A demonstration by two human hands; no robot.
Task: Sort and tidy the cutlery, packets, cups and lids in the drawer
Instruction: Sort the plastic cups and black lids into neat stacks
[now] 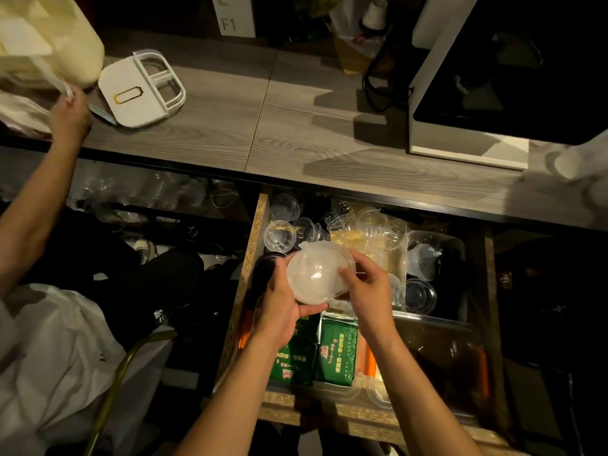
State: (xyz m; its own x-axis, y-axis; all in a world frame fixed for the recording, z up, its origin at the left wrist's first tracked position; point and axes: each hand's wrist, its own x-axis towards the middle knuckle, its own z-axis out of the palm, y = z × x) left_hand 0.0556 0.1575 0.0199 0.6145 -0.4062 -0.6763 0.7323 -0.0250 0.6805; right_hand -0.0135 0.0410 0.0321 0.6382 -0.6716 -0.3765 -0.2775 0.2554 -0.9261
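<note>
Over the open drawer (255,225), the left hand (284,297) and right hand (365,286) together hold a clear domed lid (317,274) above green packets (337,350), with clear cups (279,235) crowding the drawer's far end under the wooden counter (296,133).

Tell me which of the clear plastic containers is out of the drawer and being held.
The round domed container, gripped between the left hand and right hand above the drawer. The other clear cups sit loose at the drawer's back, untouched.

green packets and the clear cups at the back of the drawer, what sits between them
In the head view, both hands, left and right, hold clear domed lids there.
</note>
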